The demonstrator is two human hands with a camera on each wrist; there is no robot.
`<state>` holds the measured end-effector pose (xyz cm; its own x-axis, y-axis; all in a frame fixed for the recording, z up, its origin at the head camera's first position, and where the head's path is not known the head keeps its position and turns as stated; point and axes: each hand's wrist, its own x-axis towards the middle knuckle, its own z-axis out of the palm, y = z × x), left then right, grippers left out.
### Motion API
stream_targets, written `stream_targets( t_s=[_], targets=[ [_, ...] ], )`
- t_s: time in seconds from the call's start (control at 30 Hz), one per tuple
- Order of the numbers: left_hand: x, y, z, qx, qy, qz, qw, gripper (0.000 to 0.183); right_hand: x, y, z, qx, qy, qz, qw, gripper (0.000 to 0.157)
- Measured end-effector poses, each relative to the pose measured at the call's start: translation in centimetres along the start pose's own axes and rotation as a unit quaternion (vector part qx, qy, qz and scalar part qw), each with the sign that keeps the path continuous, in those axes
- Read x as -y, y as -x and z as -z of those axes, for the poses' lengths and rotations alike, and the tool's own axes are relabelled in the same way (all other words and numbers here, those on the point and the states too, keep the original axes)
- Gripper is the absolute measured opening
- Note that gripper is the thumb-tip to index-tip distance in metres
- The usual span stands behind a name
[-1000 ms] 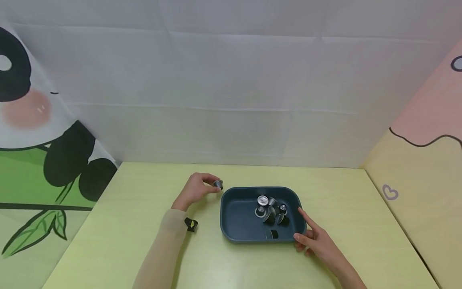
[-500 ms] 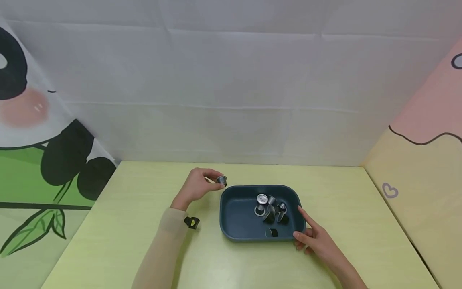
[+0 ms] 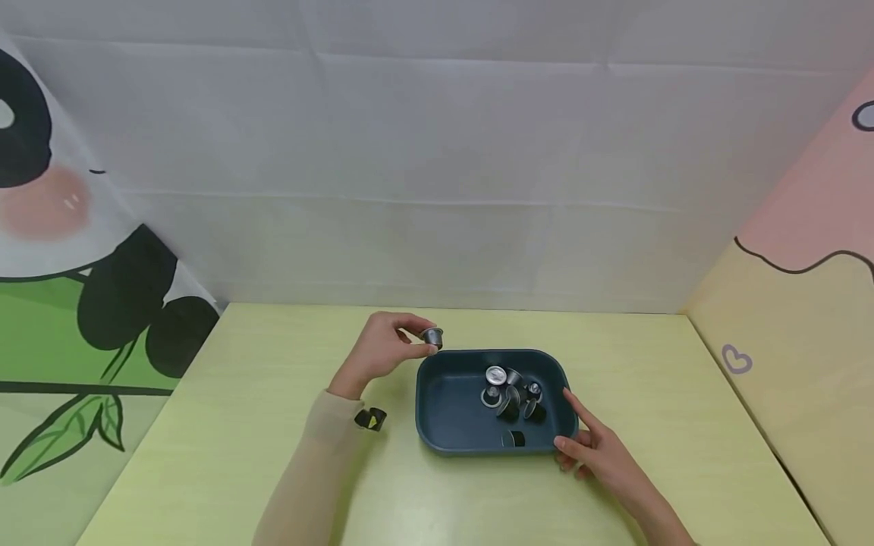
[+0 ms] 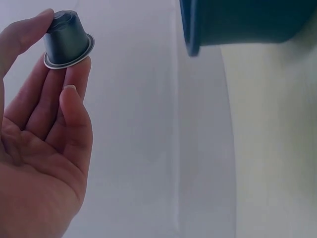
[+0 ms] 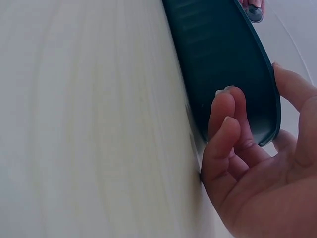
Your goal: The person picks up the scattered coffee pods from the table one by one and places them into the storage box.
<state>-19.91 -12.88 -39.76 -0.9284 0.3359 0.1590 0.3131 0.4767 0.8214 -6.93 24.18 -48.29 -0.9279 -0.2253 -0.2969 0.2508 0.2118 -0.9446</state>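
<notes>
My left hand point(image 3: 384, 349) pinches a small silver-grey coffee capsule point(image 3: 433, 338) between thumb and fingers, just above the far left corner of a dark blue tray point(image 3: 447, 425). Up close in the left wrist view, the capsule point(image 4: 67, 39) has a flared rim and a metallic body. Several more coffee capsules point(image 3: 508, 409) with silver and dark bodies lie jumbled in the tray's right half. One dark capsule point(image 3: 514, 439) lies apart by the near wall. At the tray's right end, my right hand point(image 3: 601, 447) holds the rim, its fingertips partly hidden in the head view.
The tray stands on a pale yellow table point(image 3: 273, 440). A white sheet point(image 3: 437, 182) rises behind it. Printed panels flank the table, a green and black one point(image 3: 126, 334) on the left and a pink and cream one point(image 3: 806, 303) on the right.
My left hand has moved right with the capsule, from beside the tray to above its far left corner. My right hand and the tray stay almost still.
</notes>
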Motion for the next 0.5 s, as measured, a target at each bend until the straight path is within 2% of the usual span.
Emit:
stream_targets(
  t_s=[0.27,0.5],
  targets=[
    [-1.7,0.0,-1.4,0.012,0.011,-0.038,0.9992,0.028,-0.2,-0.1,0.0,0.002,-0.002,-0.001,1.0,0.082],
    [-2.6,-0.5,-3.3,0.026,0.026,-0.064,0.9973,0.028,-0.2,0.0,0.1,0.002,-0.002,0.001,1.0,0.082]
  ],
)
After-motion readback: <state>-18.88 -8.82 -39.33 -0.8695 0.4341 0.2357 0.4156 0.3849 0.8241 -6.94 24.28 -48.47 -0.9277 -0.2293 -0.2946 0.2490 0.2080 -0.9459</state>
